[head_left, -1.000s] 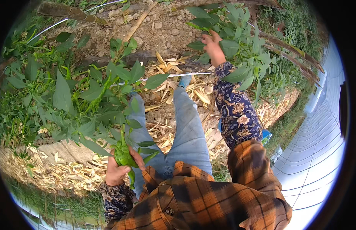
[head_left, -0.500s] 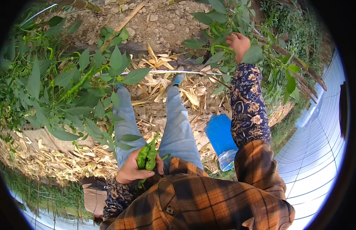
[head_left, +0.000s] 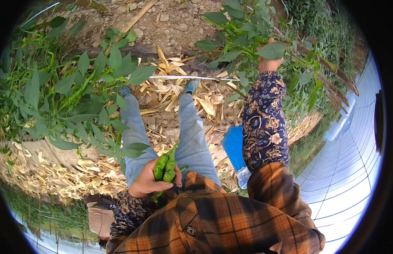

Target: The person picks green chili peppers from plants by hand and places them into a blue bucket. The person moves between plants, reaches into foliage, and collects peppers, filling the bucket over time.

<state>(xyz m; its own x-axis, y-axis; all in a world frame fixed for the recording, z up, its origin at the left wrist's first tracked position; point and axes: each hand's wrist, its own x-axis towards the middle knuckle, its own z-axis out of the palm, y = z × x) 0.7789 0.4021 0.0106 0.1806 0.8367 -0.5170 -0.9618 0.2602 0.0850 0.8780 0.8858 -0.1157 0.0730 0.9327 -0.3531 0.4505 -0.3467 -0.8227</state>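
Close to my body, my left hand [head_left: 146, 180] is closed round several green peppers [head_left: 166, 167], their stems pointing up and away. My right arm, in a patterned sleeve, reaches out to a pepper plant [head_left: 243, 31] at the far right. There my right hand [head_left: 270, 63] is in among the foliage; a broad leaf and stems cover most of its fingers, so what they touch is hidden. On the left, another pepper plant [head_left: 73, 101] bears long green peppers between its leaves.
A white line [head_left: 183, 77] runs across in front of my feet. Dry husks [head_left: 90, 175] litter the ground. A blue mesh bag or basket [head_left: 233, 148] stands beside my right forearm. Bamboo poles [head_left: 336, 76] jut out at the right. A person in a tan garment [head_left: 100, 218] is at lower left.
My right hand has gone deeper into the right plant's leaves, and its fingers have become hidden. The view has shifted slightly. My left hand still holds the peppers.
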